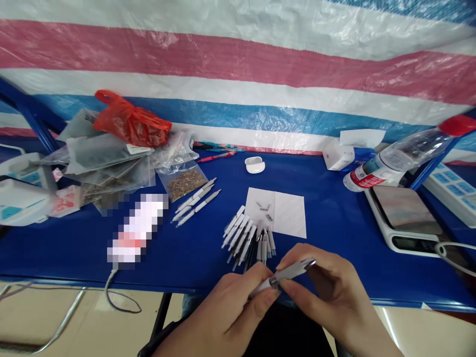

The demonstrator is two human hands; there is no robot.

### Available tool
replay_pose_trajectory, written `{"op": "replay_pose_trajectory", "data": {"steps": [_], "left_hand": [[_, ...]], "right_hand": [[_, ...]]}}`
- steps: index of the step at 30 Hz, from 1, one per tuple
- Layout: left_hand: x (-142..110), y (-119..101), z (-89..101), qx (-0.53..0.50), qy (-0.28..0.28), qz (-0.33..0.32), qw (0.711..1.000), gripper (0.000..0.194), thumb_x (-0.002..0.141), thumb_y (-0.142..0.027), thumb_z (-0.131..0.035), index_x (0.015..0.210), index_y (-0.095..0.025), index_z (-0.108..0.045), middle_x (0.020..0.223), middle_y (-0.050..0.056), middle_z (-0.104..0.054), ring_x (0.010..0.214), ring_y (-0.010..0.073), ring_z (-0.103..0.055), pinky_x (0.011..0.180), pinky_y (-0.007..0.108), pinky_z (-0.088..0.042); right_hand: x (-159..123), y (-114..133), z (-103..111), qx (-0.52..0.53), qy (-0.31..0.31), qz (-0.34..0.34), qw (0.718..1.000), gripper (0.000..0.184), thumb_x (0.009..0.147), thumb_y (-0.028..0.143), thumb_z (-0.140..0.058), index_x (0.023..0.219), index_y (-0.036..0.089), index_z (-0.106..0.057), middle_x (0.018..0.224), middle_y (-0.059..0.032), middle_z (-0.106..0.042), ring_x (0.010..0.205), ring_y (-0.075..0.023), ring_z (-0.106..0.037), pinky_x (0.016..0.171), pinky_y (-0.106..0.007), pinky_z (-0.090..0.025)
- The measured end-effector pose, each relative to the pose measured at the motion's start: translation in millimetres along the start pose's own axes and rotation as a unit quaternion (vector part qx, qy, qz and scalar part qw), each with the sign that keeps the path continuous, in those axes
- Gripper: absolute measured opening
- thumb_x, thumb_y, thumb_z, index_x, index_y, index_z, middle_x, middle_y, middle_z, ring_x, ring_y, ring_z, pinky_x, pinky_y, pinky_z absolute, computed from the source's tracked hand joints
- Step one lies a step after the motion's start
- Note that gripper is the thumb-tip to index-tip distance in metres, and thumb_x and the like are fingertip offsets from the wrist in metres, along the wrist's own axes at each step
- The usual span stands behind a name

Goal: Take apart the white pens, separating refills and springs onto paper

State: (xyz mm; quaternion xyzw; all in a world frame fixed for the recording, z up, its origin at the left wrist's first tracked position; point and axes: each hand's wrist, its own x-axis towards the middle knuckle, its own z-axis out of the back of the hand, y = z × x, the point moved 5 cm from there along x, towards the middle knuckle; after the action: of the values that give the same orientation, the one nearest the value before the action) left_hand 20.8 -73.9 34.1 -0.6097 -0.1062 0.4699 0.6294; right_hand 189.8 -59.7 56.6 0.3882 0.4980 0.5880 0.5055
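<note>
A white and grey ballpoint pen (293, 270) with a silver tip is held at the table's front edge, its tip pointing up to the right. My left hand (238, 302) is closed round the white barrel end. Thumb and fingers of my right hand (330, 287) pinch the grey grip section near the metal ring. Just beyond the hands lie several white pen barrels (238, 235) and several grey pen grips (265, 245). Small springs (265, 208) rest on a white paper sheet (290, 213). Farther left are several pens (199, 207) with grey grips and tips fitted.
At left lie a blurred-out phone (137, 233) with a cable, plastic bags (107, 158) and a red bag (130, 119). A white earbud case (255, 164) stands at the back. On the right are a bottle (394, 161), a tissue pack (345, 154) and a digital scale (405, 213).
</note>
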Motion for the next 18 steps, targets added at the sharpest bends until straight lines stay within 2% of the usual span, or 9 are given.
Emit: {"op": "replay_pose_trajectory", "data": {"steps": [4, 6, 14, 18], "left_hand": [[9, 4, -9.0, 0.022, 0.006, -0.071, 0.997, 0.044, 0.108, -0.053, -0.027, 0.104, -0.023, -0.059, 0.093, 0.000, -0.072, 0.078, 0.0146, -0.067, 0.070, 0.021, -0.046], [14, 7, -14.4, 0.028, 0.013, -0.091, 0.995, 0.044, 0.109, -0.051, -0.026, 0.107, -0.023, -0.059, 0.093, 0.002, -0.074, 0.077, 0.0152, -0.069, 0.066, 0.021, -0.046], [14, 14, -21.4, 0.072, -0.023, -0.113, 0.991, 0.043, 0.109, -0.045, -0.027, 0.108, -0.022, -0.063, 0.089, 0.002, -0.077, 0.071, 0.0149, -0.073, 0.060, 0.020, -0.045], [9, 24, -26.0, 0.096, -0.033, -0.136, 0.986, 0.034, 0.108, -0.039, -0.032, 0.112, -0.024, -0.063, 0.093, 0.000, -0.079, 0.075, 0.0136, -0.075, 0.062, 0.018, -0.046]], "right_hand": [[-1, -4, -2, -0.030, -0.003, 0.013, 0.999, 0.007, 0.090, 0.024, -0.067, 0.086, 0.021, -0.073, 0.079, -0.0031, -0.071, 0.070, -0.0157, -0.066, 0.066, -0.024, -0.056], [-3, -9, -2, -0.051, 0.012, 0.000, 0.999, 0.008, 0.090, 0.026, -0.067, 0.086, 0.021, -0.072, 0.077, -0.0026, -0.070, 0.069, -0.0159, -0.065, 0.065, -0.025, -0.054], [-13, -25, -5, -0.079, 0.057, -0.070, 0.993, 0.020, 0.091, 0.035, -0.065, 0.078, 0.020, -0.066, 0.070, -0.0009, -0.064, 0.065, -0.0153, -0.057, 0.059, -0.024, -0.046], [-21, -31, -7, -0.111, 0.036, -0.097, 0.988, 0.027, 0.091, 0.043, -0.065, 0.076, 0.021, -0.067, 0.071, -0.0010, -0.062, 0.070, -0.0161, -0.055, 0.065, -0.025, -0.046]]}}
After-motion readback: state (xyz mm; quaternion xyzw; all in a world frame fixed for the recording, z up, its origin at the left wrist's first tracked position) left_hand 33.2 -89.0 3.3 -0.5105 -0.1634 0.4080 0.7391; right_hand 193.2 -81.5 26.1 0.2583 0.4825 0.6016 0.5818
